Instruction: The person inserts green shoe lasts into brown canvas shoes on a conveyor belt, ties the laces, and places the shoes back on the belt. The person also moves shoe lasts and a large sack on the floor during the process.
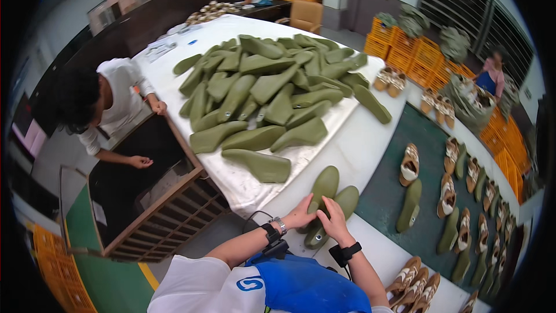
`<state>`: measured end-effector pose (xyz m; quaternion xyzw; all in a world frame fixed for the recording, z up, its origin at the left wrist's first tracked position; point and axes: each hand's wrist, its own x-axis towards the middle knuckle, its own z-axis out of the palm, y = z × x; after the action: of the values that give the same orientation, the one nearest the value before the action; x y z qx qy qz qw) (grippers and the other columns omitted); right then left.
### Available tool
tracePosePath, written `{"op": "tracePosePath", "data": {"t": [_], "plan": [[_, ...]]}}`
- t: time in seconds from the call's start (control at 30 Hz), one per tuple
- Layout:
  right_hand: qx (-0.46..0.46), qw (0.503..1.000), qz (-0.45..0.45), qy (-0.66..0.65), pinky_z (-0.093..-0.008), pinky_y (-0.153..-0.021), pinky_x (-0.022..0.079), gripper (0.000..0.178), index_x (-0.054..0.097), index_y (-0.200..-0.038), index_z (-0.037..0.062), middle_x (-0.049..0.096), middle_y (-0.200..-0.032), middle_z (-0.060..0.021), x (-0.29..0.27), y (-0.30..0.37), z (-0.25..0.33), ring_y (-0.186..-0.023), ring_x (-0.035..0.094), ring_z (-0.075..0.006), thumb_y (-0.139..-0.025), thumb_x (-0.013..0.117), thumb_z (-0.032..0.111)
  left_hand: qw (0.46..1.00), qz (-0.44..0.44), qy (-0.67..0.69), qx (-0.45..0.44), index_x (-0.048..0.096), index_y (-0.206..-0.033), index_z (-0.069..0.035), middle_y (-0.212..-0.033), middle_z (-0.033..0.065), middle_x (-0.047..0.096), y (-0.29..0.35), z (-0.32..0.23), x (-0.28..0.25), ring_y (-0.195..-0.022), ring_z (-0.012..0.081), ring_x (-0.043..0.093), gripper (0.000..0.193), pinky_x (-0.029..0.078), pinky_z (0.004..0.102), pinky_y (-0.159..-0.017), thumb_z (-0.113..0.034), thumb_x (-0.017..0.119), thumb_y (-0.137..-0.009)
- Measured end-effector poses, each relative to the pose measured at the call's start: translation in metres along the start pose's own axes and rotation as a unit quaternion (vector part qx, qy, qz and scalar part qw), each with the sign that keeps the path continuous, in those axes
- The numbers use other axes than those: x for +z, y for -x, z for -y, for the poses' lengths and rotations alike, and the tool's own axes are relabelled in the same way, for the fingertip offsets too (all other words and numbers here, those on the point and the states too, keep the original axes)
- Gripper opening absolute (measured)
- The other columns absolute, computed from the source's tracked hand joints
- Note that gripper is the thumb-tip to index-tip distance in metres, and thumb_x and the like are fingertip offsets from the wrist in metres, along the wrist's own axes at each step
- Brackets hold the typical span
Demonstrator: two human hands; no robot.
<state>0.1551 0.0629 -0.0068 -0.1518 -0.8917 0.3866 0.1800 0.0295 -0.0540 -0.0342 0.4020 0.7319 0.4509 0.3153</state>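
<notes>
Two olive-green shoe lasts are together on the white tabletop in front of me, one slightly farther left and the other to its right. My left hand closes round the left last from its side, near the heel end. Over the heel part of the right last lies my right hand, its fingers bent against it and close to the left fingers. My hands partly cover both lasts. Just beyond them, a big heap of similar green lasts covers a white cloth.
A green mat at the right carries rows of brown-and-white shoes and single lasts. A co-worker leans over a wooden-sided cart at the left. Orange crates and another person are farther right.
</notes>
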Motion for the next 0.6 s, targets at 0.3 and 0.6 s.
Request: {"op": "tracePosePath", "data": {"t": [0.3, 0.6], "plan": [[-0.075, 0.986, -0.031, 0.144, -0.0454, -0.096, 0.038, 0.049, 0.058, -0.116, 0.0067, 0.051, -0.123, -0.0232, 0.019, -0.010, 0.016, -0.115, 0.047, -0.0393, -0.074, 0.072, 0.028, 0.978, 0.148, -0.039, -0.145, 0.040, -0.138, -0.003, -0.118, 0.0169, 0.060, 0.113, 0.027, -0.061, -0.102, 0.0196, 0.061, 0.057, 0.050, 0.0315, -0.085, -0.033, 0.054, -0.091], [-0.020, 0.982, 0.045, 0.183, -0.0450, -0.102, 0.035, 0.048, 0.054, -0.123, 0.0069, 0.046, -0.133, -0.0231, -0.009, 0.008, 0.046, -0.121, 0.043, -0.0407, -0.090, 0.055, 0.041, 0.939, -0.067, -0.142, -0.307, 0.045, -0.133, -0.004, -0.123, 0.0218, 0.057, 0.294, 0.079, -0.092, -0.113, 0.0383, 0.054, 0.060, 0.041, 0.0422, -0.098, -0.037, 0.057, -0.084]]}}
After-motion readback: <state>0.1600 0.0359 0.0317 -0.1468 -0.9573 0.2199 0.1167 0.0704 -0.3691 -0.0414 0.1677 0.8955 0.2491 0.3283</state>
